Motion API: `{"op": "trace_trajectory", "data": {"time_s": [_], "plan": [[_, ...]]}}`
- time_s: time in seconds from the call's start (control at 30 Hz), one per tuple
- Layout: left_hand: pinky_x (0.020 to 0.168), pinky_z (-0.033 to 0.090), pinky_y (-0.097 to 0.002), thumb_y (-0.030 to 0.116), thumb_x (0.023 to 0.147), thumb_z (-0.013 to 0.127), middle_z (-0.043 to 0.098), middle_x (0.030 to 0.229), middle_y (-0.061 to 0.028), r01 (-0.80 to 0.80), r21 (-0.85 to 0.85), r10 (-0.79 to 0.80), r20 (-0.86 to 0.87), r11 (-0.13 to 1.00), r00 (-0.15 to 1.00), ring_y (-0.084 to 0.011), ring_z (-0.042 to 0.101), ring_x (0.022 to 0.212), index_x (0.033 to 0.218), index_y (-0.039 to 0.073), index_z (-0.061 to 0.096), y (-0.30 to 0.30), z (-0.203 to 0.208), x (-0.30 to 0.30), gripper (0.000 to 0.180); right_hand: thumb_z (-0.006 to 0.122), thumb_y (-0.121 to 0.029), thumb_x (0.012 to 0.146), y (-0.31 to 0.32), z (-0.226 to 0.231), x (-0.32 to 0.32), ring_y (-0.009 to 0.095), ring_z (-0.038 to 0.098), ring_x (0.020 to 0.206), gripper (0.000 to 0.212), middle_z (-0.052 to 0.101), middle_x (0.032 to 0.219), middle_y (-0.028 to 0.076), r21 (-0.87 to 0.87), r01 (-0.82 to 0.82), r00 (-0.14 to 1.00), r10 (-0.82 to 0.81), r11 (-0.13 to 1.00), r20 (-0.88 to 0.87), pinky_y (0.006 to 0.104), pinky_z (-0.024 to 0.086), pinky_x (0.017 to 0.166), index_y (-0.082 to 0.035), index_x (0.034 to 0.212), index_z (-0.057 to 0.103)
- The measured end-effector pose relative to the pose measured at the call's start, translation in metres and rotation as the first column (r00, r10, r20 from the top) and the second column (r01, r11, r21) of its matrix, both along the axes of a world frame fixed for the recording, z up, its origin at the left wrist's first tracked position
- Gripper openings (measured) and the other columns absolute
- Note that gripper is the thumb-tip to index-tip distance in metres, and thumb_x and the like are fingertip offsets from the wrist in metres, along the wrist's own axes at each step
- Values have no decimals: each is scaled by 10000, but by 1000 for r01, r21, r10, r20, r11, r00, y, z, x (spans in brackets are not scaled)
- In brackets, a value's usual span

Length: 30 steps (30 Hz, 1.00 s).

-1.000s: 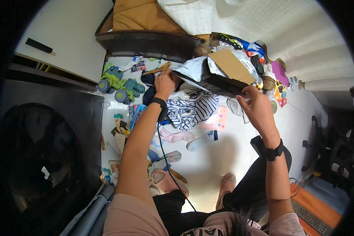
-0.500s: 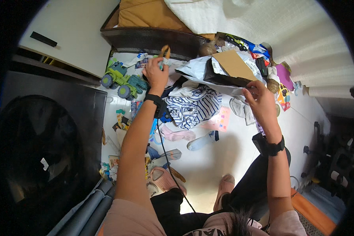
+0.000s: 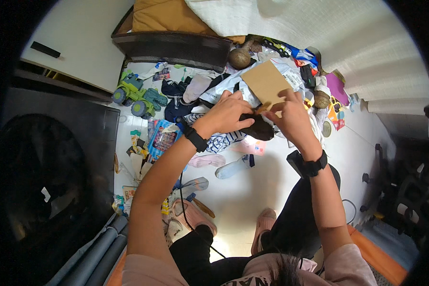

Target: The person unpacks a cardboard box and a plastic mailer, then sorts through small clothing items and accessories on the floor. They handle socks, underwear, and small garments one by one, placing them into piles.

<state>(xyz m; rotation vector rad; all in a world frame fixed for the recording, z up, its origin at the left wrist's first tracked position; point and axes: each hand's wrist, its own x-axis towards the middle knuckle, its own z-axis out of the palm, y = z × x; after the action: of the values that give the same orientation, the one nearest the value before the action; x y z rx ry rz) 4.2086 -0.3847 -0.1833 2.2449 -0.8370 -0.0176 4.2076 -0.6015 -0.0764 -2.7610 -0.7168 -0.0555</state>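
A white plastic mailing bag (image 3: 224, 86) with a black inside lies over the pile ahead of me. Its dark opening (image 3: 260, 128) is pulled toward me. My left hand (image 3: 229, 113) is closed on the left side of that opening. At its right side my right hand (image 3: 291, 117) pinches the edge. Between the hands shows a small orange-brown thing (image 3: 263, 107), mostly hidden. A brown cardboard sheet (image 3: 267, 83) lies on the bag, just beyond my fingers. Striped cloth (image 3: 219, 142) spreads beneath the bag.
A green toy truck (image 3: 140, 97) stands at the left, near a black-fronted appliance (image 3: 47, 176). Socks (image 3: 233, 167), a blue pack (image 3: 164, 138) and other clutter lie on the white floor. A dark box (image 3: 171, 50) and a white curtain (image 3: 357, 47) border the far side.
My left hand has come right and nearer from the far left, where it held an orange-brown looped thing, to the bag. My right hand has shifted slightly left. The bag's mouth is drawn toward me.
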Motion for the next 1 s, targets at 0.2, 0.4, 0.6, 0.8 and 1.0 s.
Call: {"op": "trace_trajectory", "data": {"time_s": [0.2, 0.4, 0.6, 0.8, 1.0], "plan": [[1016, 454, -436, 133, 916, 656, 626, 1340, -128, -177, -79, 175, -33, 981, 984, -323, 600, 1203, 1300, 44, 651, 7, -4, -1, 395, 785, -257, 833, 2, -42, -7, 349, 595, 1027, 172, 658, 977, 139, -141, -27, 986, 3, 990, -170, 462, 490, 859, -88, 866, 774], [974, 522, -439, 28, 911, 628, 668, 1278, -153, -176, -313, 159, -79, 933, 984, -373, 642, 1121, 1226, 49, 696, 14, 6, -7, 323, 739, -229, 849, 1, -66, -15, 346, 620, 1072, 201, 671, 1035, 156, -309, -61, 984, 6, 949, -178, 481, 510, 861, -41, 914, 766], [934, 528, -407, -15, 807, 637, 725, 1184, -97, 44, -189, -5, 202, 981, 979, -305, 676, 1039, 1064, 5, 738, 4, -3, -23, 277, 673, -79, 898, -12, -34, 4, 423, 651, 981, 221, 662, 1111, 209, 89, 152, 975, -134, 984, -178, 444, 532, 853, 45, 1079, 694], [907, 470, -460, 153, 873, 595, 704, 1067, -145, -6, 389, 7, -2, 921, 1000, -313, 639, 1013, 1046, 18, 737, -10, -24, -9, 262, 729, -62, 853, -15, 6, -8, 324, 674, 929, 280, 673, 1077, 163, 291, 148, 983, -173, 945, 62, 397, 535, 829, 42, 1111, 696], [1043, 376, -468, 196, 835, 694, 570, 1378, -189, -376, 59, 346, 282, 925, 895, -331, 510, 1288, 1254, -43, 614, -13, -18, 15, 489, 724, -71, 846, -27, 15, -18, 360, 668, 918, 219, 674, 1065, 155, 166, 195, 979, -181, 967, -94, 425, 535, 802, 28, 1042, 716]]}}
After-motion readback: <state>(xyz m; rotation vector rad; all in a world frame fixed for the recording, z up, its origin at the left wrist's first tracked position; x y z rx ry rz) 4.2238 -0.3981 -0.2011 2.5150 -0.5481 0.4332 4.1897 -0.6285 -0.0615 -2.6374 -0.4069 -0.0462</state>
